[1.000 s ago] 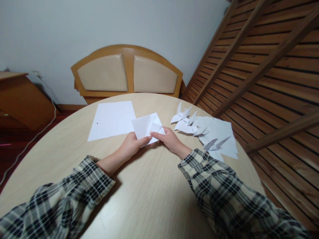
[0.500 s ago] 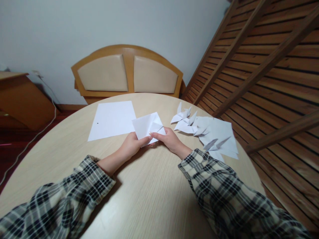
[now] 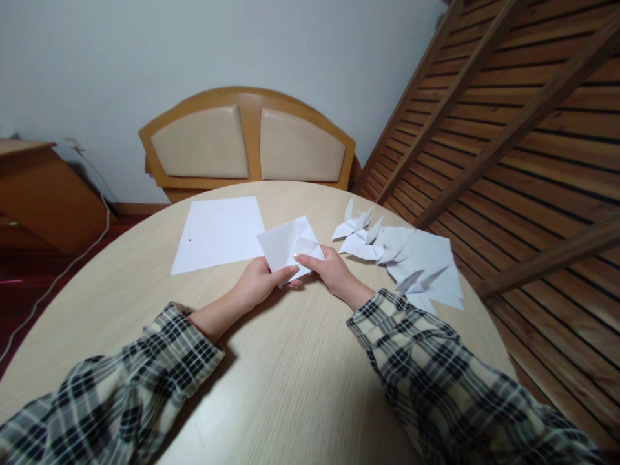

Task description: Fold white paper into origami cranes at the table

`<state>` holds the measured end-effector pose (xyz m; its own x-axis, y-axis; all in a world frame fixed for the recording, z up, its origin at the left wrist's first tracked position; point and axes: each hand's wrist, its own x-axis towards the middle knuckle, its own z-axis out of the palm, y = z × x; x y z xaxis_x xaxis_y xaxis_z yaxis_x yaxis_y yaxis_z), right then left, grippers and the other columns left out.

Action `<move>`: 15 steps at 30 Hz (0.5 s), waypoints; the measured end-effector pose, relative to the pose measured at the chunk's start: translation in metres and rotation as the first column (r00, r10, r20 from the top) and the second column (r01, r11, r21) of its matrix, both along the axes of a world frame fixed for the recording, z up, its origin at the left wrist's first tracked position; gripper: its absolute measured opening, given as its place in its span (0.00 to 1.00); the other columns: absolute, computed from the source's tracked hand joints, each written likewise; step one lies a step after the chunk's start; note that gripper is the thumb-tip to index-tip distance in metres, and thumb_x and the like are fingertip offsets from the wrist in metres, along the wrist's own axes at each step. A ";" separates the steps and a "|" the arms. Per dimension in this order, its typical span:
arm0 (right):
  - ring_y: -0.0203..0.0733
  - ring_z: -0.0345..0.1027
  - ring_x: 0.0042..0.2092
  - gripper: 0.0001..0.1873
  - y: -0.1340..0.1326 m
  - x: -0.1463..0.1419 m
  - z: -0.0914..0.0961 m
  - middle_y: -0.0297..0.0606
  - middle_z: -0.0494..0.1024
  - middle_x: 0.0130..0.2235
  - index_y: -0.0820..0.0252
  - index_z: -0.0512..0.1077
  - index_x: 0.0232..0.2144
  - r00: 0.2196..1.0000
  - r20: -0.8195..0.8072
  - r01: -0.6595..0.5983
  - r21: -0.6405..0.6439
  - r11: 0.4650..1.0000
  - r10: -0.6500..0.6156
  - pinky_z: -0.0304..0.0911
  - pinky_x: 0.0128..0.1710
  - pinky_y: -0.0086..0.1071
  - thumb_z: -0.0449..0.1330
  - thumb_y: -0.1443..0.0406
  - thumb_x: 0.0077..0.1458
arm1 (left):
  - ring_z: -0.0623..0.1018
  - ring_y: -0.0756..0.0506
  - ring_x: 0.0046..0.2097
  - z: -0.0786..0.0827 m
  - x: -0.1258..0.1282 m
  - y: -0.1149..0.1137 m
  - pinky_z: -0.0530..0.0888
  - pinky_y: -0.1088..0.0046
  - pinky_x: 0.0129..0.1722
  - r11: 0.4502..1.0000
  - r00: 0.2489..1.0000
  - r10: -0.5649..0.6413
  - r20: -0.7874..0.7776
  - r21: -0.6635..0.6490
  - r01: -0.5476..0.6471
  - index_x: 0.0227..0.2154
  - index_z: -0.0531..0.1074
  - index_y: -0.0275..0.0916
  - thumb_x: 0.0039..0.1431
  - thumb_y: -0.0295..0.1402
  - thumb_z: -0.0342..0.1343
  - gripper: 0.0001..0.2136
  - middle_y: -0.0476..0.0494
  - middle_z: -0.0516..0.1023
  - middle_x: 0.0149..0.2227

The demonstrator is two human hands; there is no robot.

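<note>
Between my two hands is a small folded piece of white paper [image 3: 281, 240], creased, with a flap folded on its right side. My left hand [image 3: 259, 282] grips its lower left edge, thumb on top and fingers beneath. On the right side, my right hand [image 3: 333, 272] pinches the paper, its thumb lying across the folded flap near the other thumb. The paper is held just above the table. Fingers under it are mostly hidden.
A flat white sheet [image 3: 217, 232] with a dark dot lies at the left on the round table [image 3: 271, 374]. Several folded paper cranes [image 3: 361, 245] and more white paper [image 3: 436, 258] lie at the right. Beyond are a wooden headboard [image 3: 254, 135] and a slatted wooden wall [image 3: 523, 148].
My right thumb has shifted slightly up and right over the folded flap. The paper has tilted a little; both hands keep their hold.
</note>
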<state>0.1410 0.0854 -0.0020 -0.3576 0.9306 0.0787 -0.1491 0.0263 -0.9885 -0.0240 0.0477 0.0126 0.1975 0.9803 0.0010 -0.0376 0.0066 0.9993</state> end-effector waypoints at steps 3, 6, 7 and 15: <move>0.40 0.71 0.33 0.16 0.001 0.001 -0.001 0.39 0.78 0.34 0.62 0.75 0.34 1.000 -0.009 0.009 0.009 1.000 -0.009 0.69 0.36 0.35 0.68 0.57 0.46 | 0.78 0.46 0.30 0.002 0.001 -0.001 0.74 0.72 0.30 1.000 1.000 0.007 -0.008 0.016 -0.007 0.34 0.76 0.30 0.49 0.33 0.64 0.12 0.39 0.81 0.31; 0.41 0.71 0.34 0.16 0.002 0.001 -0.001 0.39 0.79 0.34 0.61 0.75 0.34 1.000 -0.023 0.022 0.012 1.000 -0.021 0.69 0.38 0.37 0.68 0.57 0.46 | 0.78 0.46 0.30 0.004 0.001 -0.001 0.73 0.72 0.31 1.000 1.000 -0.007 -0.018 -0.009 0.007 0.32 0.76 0.31 0.49 0.32 0.64 0.10 0.39 0.81 0.29; 0.41 0.72 0.35 0.16 0.002 0.001 -0.001 0.40 0.79 0.35 0.61 0.75 0.34 0.999 -0.027 0.037 0.012 0.999 -0.036 0.69 0.39 0.38 0.68 0.57 0.46 | 0.78 0.46 0.29 0.004 0.001 -0.001 0.73 0.72 0.31 1.000 1.000 -0.019 -0.019 -0.024 0.018 0.32 0.76 0.31 0.50 0.32 0.63 0.09 0.39 0.81 0.29; 0.42 0.71 0.39 0.16 0.004 0.000 0.000 0.39 0.79 0.37 0.60 0.74 0.35 0.993 -0.043 0.107 0.019 0.994 -0.106 0.67 0.42 0.39 0.68 0.56 0.46 | 0.78 0.48 0.28 -0.003 -0.002 0.002 0.72 0.72 0.32 0.996 0.995 -0.088 -0.043 -0.008 0.088 0.28 0.74 0.31 0.53 0.33 0.62 0.08 0.39 0.80 0.26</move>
